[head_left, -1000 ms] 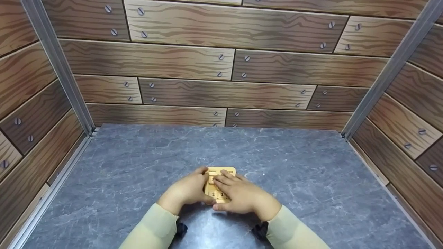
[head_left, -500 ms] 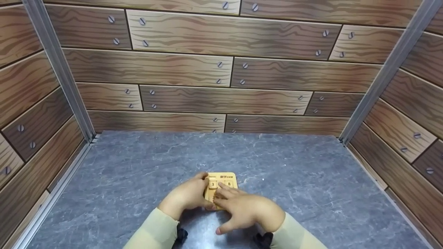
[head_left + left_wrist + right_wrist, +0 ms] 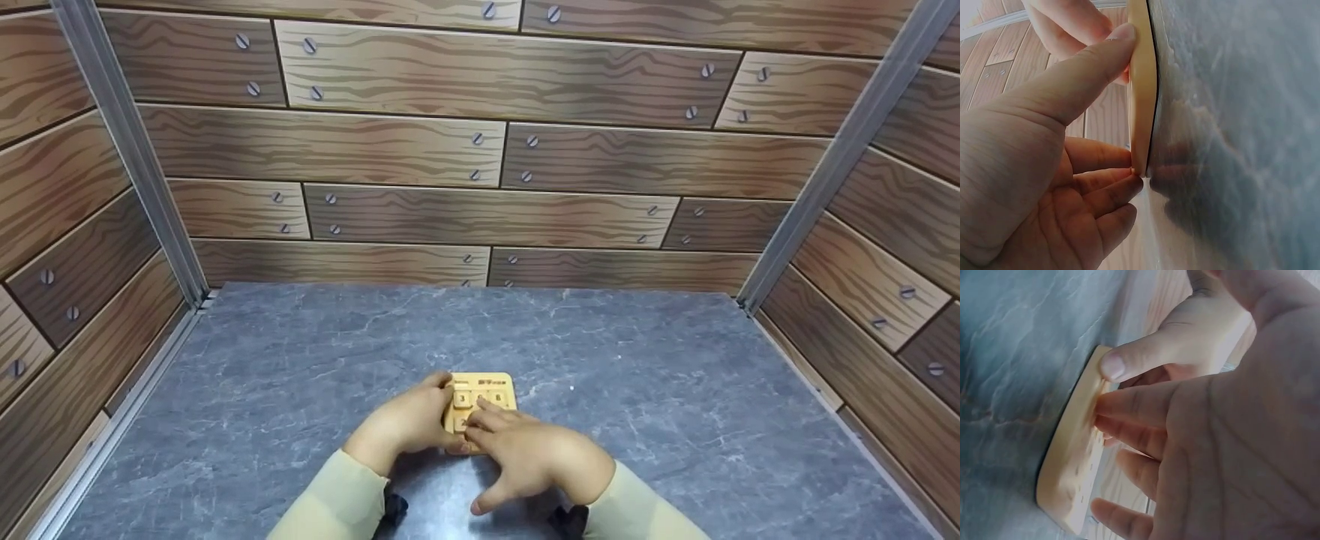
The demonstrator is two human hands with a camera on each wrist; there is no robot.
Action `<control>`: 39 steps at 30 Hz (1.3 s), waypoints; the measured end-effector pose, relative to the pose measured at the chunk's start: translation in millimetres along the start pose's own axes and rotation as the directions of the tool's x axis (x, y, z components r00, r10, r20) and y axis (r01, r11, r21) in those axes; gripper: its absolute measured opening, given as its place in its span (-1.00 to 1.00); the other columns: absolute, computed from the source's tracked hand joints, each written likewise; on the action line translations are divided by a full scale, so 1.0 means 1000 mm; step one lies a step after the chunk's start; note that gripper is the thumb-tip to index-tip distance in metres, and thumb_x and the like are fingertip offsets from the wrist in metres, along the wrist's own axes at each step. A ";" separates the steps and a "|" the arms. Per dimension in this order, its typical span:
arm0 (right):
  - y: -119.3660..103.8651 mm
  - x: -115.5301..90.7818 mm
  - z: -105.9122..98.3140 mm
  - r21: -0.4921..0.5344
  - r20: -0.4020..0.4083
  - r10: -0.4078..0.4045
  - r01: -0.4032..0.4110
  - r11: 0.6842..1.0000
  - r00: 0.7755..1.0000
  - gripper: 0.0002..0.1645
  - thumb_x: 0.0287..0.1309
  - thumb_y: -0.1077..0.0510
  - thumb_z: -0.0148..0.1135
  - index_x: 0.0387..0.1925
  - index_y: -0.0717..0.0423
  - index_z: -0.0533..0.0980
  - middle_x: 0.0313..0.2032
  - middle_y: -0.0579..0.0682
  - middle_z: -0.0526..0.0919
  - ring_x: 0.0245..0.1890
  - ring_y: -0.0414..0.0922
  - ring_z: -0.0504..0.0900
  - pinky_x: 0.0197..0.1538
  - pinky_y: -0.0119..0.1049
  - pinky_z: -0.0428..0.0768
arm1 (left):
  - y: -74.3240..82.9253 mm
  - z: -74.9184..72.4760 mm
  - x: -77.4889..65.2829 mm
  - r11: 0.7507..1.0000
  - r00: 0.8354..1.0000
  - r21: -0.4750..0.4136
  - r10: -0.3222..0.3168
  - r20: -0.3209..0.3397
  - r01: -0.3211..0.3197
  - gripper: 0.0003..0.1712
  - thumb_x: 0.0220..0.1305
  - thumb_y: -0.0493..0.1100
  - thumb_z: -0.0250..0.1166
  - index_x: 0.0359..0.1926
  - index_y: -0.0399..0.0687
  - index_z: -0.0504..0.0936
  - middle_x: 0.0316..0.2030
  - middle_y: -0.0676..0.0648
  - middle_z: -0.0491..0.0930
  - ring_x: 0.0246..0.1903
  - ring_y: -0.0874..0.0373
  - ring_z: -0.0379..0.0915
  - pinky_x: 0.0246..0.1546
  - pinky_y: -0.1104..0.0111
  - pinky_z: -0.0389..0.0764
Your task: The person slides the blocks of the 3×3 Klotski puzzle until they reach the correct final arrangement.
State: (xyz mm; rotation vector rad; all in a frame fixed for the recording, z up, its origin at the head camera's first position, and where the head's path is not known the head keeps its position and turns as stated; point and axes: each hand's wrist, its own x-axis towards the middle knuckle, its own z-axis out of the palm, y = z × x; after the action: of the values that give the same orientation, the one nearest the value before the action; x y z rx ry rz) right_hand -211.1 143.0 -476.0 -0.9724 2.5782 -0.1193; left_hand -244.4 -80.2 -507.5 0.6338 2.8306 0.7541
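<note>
Plank-patterned brown wall point(image 3: 390, 142) stands at the back, and before it spreads the blue-grey, white-veined, marble-look surface point(image 3: 300, 360) you are working on. Your two forearms, in pale sleeves point(image 3: 337, 487), slant in toward each other from the near edge. Between your hands, on the near part of the surface, lies a flat, pale-yellow, wooden-looking number board point(image 3: 484, 375) with rounded corners, its long axis appearing to run away from you. It sits ahead and to the left of your right palm, and directly to the right of your left one; both hands touch it, so neither is nearer.

Your right hand point(image 3: 536, 454) is spread, fingers reaching leftward over the board's near right part and thumb pointing off toward your body. Your left hand point(image 3: 409, 416) pinches the left side, thumb on the near edge and fingers around the far end; judge that grip as the brace against a sideways push. Small square numbered tiles point(image 3: 461, 399) line the far row, a 3 at left and an 8 at right, while those nearer you are mostly covered. Two right fingertips point(image 3: 1107, 405) appear to meet the board's face
</note>
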 end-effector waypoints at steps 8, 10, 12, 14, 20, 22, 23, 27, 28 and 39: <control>0.005 0.004 0.002 0.015 -0.003 0.025 -0.025 1.000 1.000 0.42 0.13 -0.59 0.51 0.79 0.03 0.24 0.85 -0.01 0.09 0.89 0.04 -0.06 0.89 0.16 0.07 | 0.001 -0.001 0.000 1.000 1.000 -0.002 -0.019 0.013 0.019 0.12 0.13 0.11 0.78 0.53 -0.44 0.54 0.69 -0.40 0.33 0.60 -0.38 0.44 0.68 -0.16 0.48; 0.006 0.005 0.003 0.014 -0.009 0.026 -0.026 1.000 1.000 0.41 0.14 -0.58 0.51 0.79 0.04 0.24 0.85 -0.01 0.09 0.89 0.05 -0.05 0.89 0.17 0.07 | 0.000 0.000 0.000 1.000 1.000 -0.005 -0.017 0.015 0.018 0.13 0.13 0.12 0.78 0.53 -0.44 0.54 0.69 -0.40 0.32 0.60 -0.38 0.43 0.68 -0.16 0.48; 0.007 0.006 0.003 0.009 -0.021 0.024 -0.024 1.000 0.999 0.40 0.15 -0.57 0.51 0.79 0.04 0.25 0.85 0.00 0.09 0.88 0.07 -0.04 0.89 0.19 0.07 | 0.000 0.000 0.001 1.000 1.000 -0.012 -0.018 0.017 0.018 0.14 0.14 0.12 0.78 0.55 -0.44 0.53 0.70 -0.40 0.31 0.60 -0.39 0.43 0.68 -0.16 0.48; 0.008 0.007 0.003 0.010 -0.028 0.022 -0.022 1.000 0.999 0.39 0.15 -0.56 0.52 0.78 0.04 0.25 0.84 0.00 0.10 0.88 0.08 -0.03 0.88 0.20 0.07 | 0.000 0.000 0.001 1.000 1.000 -0.015 -0.020 0.019 0.021 0.15 0.14 0.12 0.77 0.56 -0.44 0.51 0.71 -0.39 0.30 0.61 -0.38 0.42 0.69 -0.15 0.47; 0.009 0.004 -0.001 0.025 0.004 0.024 -0.024 0.999 1.000 0.38 0.19 -0.55 0.49 0.79 0.06 0.23 0.84 -0.02 0.11 0.89 0.04 -0.06 0.89 0.19 0.06 | -0.001 0.001 0.001 1.000 1.000 -0.016 -0.025 0.019 0.025 0.13 0.14 0.11 0.78 0.54 -0.44 0.53 0.70 -0.40 0.31 0.60 -0.38 0.44 0.68 -0.16 0.48; 0.007 0.001 -0.004 0.015 0.012 0.025 -0.025 1.000 1.000 0.33 0.21 -0.54 0.48 0.76 0.09 0.30 0.82 -0.01 0.18 0.88 0.05 -0.02 0.88 0.19 0.09 | -0.001 0.002 0.001 0.999 0.999 -0.014 -0.030 0.020 0.030 0.13 0.15 0.11 0.77 0.55 -0.43 0.53 0.70 -0.39 0.31 0.59 -0.37 0.44 0.67 -0.16 0.48; 0.007 -0.001 -0.006 0.008 0.013 0.024 -0.024 1.000 1.000 0.29 0.22 -0.54 0.47 0.73 0.10 0.34 0.80 0.00 0.23 0.88 0.05 0.01 0.88 0.17 0.12 | -0.001 0.001 0.001 0.999 0.999 -0.013 -0.032 0.021 0.033 0.12 0.15 0.11 0.77 0.55 -0.43 0.52 0.70 -0.39 0.31 0.59 -0.37 0.44 0.67 -0.15 0.48; 0.004 -0.007 -0.013 -0.021 -0.005 0.022 -0.022 1.000 1.000 0.12 0.22 -0.52 0.49 0.54 0.13 0.58 0.66 0.00 0.46 0.82 0.09 0.20 0.85 0.11 0.23 | -0.001 0.000 0.002 0.999 0.999 -0.016 -0.047 0.027 0.047 0.17 0.17 0.12 0.77 0.60 -0.43 0.46 0.72 -0.37 0.28 0.64 -0.36 0.37 0.69 -0.16 0.45; 0.004 -0.008 -0.014 -0.024 -0.007 0.022 -0.022 0.999 1.000 0.09 0.22 -0.52 0.49 0.51 0.13 0.60 0.63 -0.01 0.49 0.81 0.09 0.23 0.85 0.09 0.25 | -0.001 0.000 0.001 0.999 0.998 -0.018 -0.049 0.028 0.049 0.18 0.17 0.12 0.77 0.60 -0.43 0.45 0.73 -0.36 0.27 0.65 -0.36 0.36 0.70 -0.16 0.44; 0.004 -0.006 -0.010 -0.043 -0.018 -0.021 0.020 0.999 1.000 0.12 0.23 -0.54 0.48 0.57 0.08 0.57 0.65 -0.02 0.47 0.80 0.11 0.25 0.84 0.11 0.26 | -0.002 0.002 0.003 0.999 0.999 -0.025 -0.039 0.022 0.039 0.18 0.16 0.11 0.77 0.59 -0.43 0.47 0.72 -0.37 0.28 0.63 -0.37 0.39 0.69 -0.16 0.45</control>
State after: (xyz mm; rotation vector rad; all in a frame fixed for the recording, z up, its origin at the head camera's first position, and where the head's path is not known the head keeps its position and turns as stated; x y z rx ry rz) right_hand -213.2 149.6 -465.9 -1.0180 2.5978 -0.0796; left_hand -247.0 -80.0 -510.8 0.5777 2.8008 0.7703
